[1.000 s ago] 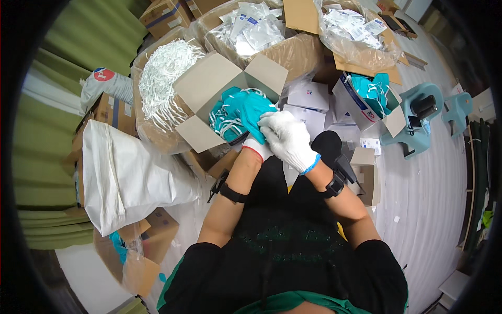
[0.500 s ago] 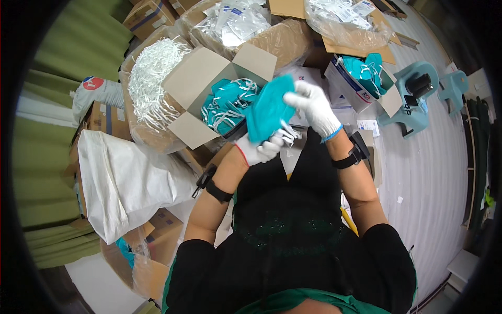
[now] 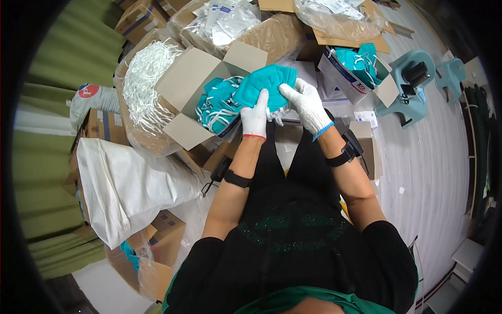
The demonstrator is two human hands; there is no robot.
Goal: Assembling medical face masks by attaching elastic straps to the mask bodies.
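Between my two gloved hands is a teal face mask [image 3: 269,83], its broad outer side up and white straps bunched below it. My left hand [image 3: 255,119], in a white glove with a red cuff edge, grips the lower left part, thumb on top. On the right edge, my right hand [image 3: 307,106], in a white glove with a blue cuff edge, pinches with thumb above and fingers beneath. Whether more than one mask is held cannot be told. Left of the mask, partly under it, stands an open carton [image 3: 183,78] holding several teal masks [image 3: 218,102] with white straps.
A plastic-lined box of white straps [image 3: 149,83] stands to the left. Boxes of clear packets [image 3: 222,23] lie behind. At the right are another carton [image 3: 342,78] with teal masks and blue plastic stools [image 3: 408,89]. A white sack [image 3: 125,183] leans at the left.
The mask has tilted from upright to flatter and lower. My left hand has turned, its thumb now on top of the mask; my right hand has moved slightly down and left.
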